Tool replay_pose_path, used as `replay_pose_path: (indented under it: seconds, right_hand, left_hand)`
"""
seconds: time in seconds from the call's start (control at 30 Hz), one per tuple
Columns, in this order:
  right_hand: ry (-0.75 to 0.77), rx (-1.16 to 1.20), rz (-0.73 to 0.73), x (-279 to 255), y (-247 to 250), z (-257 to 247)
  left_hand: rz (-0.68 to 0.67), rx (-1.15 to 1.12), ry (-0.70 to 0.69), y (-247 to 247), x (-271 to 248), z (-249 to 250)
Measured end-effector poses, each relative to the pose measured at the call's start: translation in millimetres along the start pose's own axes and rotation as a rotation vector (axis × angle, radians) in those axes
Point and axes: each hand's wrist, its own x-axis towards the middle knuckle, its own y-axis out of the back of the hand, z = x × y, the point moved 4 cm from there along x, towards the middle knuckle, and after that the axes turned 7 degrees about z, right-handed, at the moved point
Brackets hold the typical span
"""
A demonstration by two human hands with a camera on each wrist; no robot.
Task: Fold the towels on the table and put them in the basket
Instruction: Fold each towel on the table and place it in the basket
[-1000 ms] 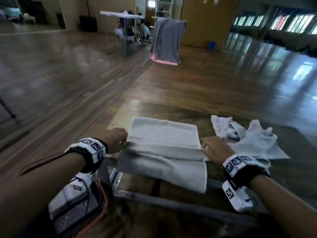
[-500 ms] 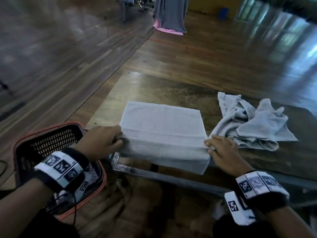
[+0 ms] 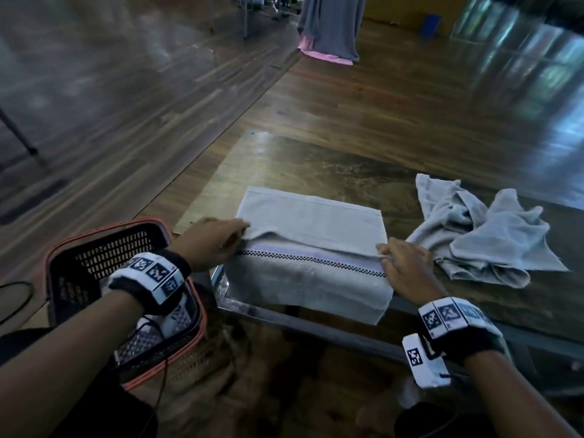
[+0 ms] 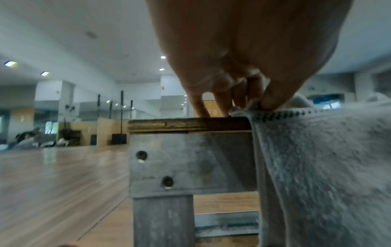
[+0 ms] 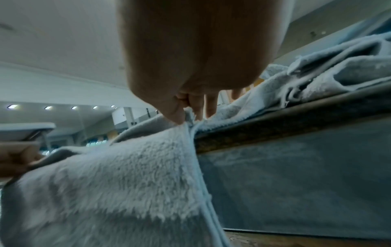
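Basket [image 3: 104,248], black mesh with an orange rim, sits on the floor at the tabletop's near-left corner, below the left forearm. Inside it: pale grey-and-white material, partly hidden by the wrist band; what it is cannot be told.

Folded grey towel [image 3: 311,235] lies on the tabletop [image 3: 316,162], its near part draped over the front edge. A dotted woven band runs across it at the fold line. Crumpled grey towel [image 3: 483,235] lies on the tabletop just right of it, beside the right hand.

Left hand [image 3: 210,240]: grip clamped on the folded towel's left edge. Right hand [image 3: 403,263]: grip clamped on its right edge. Both hold the top layer slightly raised.

Head view alone shows the basket and the layout of both towels. Far back, a grey cloth [image 3: 328,23] hangs over something pink.

Left wrist view adds: thumb pressing the towel's edge against fingers [image 4: 224,102], other fingertips down on the tabletop's edge, metal frame [image 4: 190,160] with two holes beneath, towel hanging past it.

Right wrist view adds: thumb and forefinger pinching the towel's hem, several stacked layer edges at the draped corner, crumpled towel just behind.
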Motion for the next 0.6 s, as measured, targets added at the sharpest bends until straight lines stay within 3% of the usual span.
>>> replay_pose_path:
  seconds: [0.23, 0.37, 0.43, 0.53, 0.6]
  right_hand:
    - [0.042, 0.019, -0.123, -28.3, 1.5, -2.9]
    - [-0.005, 0.001, -0.148, -22.2, 9.5, -7.9]
    - [-0.041, 0.021, -0.042, -7.2, 22.5, -12.0]
    - [-0.061, 0.056, 0.301, 12.9, 49.5, -15.6]
    - [-0.096, 0.114, 0.456, 22.6, 60.0, -14.8]
  left_hand:
    - [-0.133, 0.075, -0.072, 14.4, -24.5, -2.7]
    - [-0.154, -0.027, 0.031, 21.1, -19.5, -0.7]
    - [-0.02, -0.036, 0.108, 28.9, -5.8, -3.0]
    - [0.302, -0.173, 0.183, 44.6, 15.5, 0.2]
    - [0.419, -0.209, 0.198, 50.8, 29.5, 3.4]
